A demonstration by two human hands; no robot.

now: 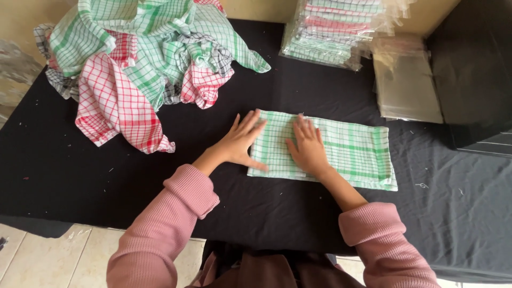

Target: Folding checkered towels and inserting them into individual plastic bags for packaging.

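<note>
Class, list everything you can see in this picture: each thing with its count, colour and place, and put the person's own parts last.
folded cloth: one, green and white check, centre of table.
cloth pile: one heap, green, red and grey checks, far left.
packed cloths: one stack in clear bags, far centre.
empty clear bags: one stack, far right.
table cover: one, black.
floor tiles: pale, lower left.
left hand: flat at cloth's left edge, pink sleeve.
right hand: flat on cloth, pink sleeve.
</note>
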